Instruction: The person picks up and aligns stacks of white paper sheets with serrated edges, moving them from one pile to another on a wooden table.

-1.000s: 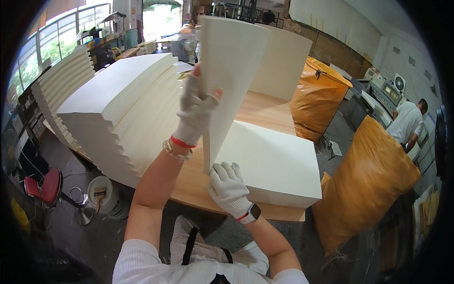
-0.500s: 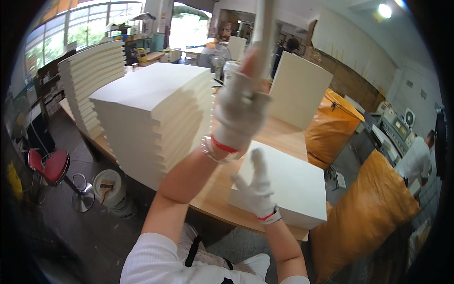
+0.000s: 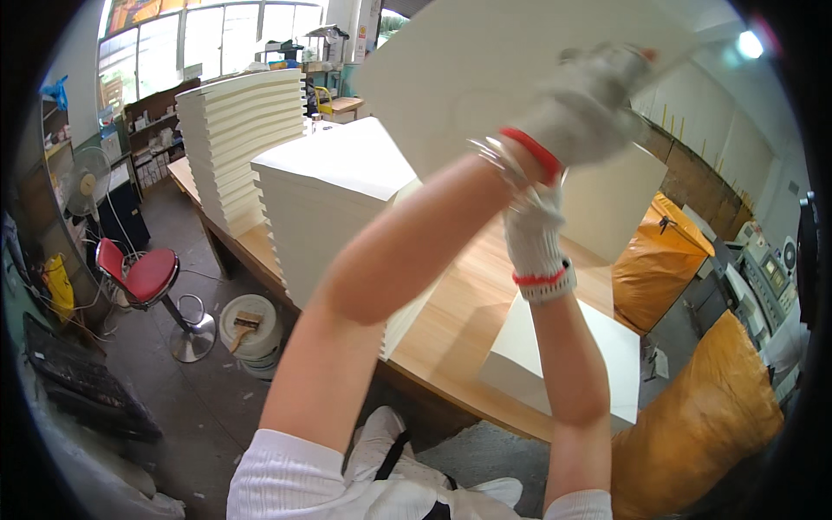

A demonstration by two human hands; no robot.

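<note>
My left hand (image 3: 589,117), in a white knitted glove with a red cuff, is raised at the upper right and grips the lower right edge of a bundle of large white paper sheets (image 3: 468,87). Its fingers are somewhat blurred. The bundle stands up tilted, broad face toward me. My right hand (image 3: 536,230), gloved too, is lifted just below the left wrist; its fingers are hidden behind that wrist. Beneath it lies a low white paper stack (image 3: 611,347) on the wooden table (image 3: 451,347). A tall, layered paper stack (image 3: 321,204) stands to the left.
Another tall layered stack (image 3: 238,147) is farther left, and upright sheets (image 3: 620,199) stand behind my hands. Orange sacks (image 3: 702,416) flank the table's right side. A bucket with a brush (image 3: 251,329) and a red stool (image 3: 147,273) are on the floor at left.
The paper bundle has swung from nearly edge-on to showing its broad face. My left hand has moved right and up with it. My right hand has risen off the low stack.
</note>
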